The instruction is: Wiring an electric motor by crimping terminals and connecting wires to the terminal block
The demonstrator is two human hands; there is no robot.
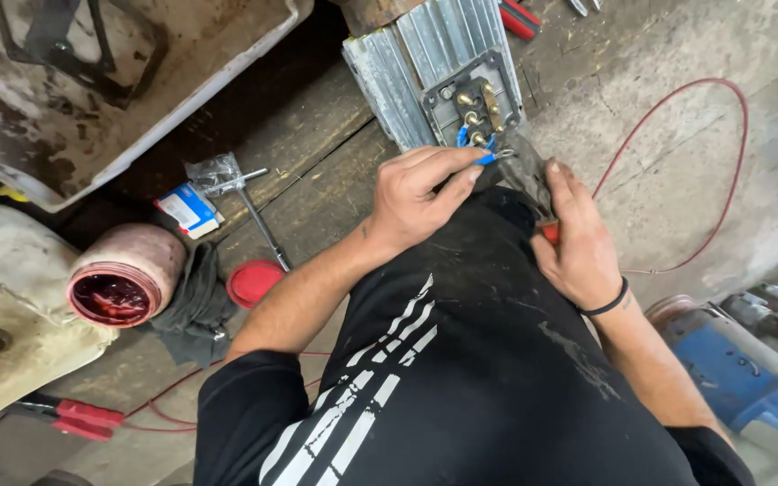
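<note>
A ribbed grey electric motor (425, 54) lies on the floor with its terminal box (472, 106) open, brass studs showing. My left hand (420, 193) pinches a blue-sleeved wire lug (490, 155) just below the terminal box. My right hand (578, 243) grips a tool with a red handle (550, 232); its dark shaft runs up toward the terminals. A black band circles my right wrist. My knees in black trousers sit under both hands.
A red plastic jar (123, 274) lies on its side on a dark rag beside its red lid (254, 281). A T-handle wrench (258, 211), a small box (188, 209), a red wire (722, 180), a blue machine (740, 369) and red-handled pliers (78, 417) surround me.
</note>
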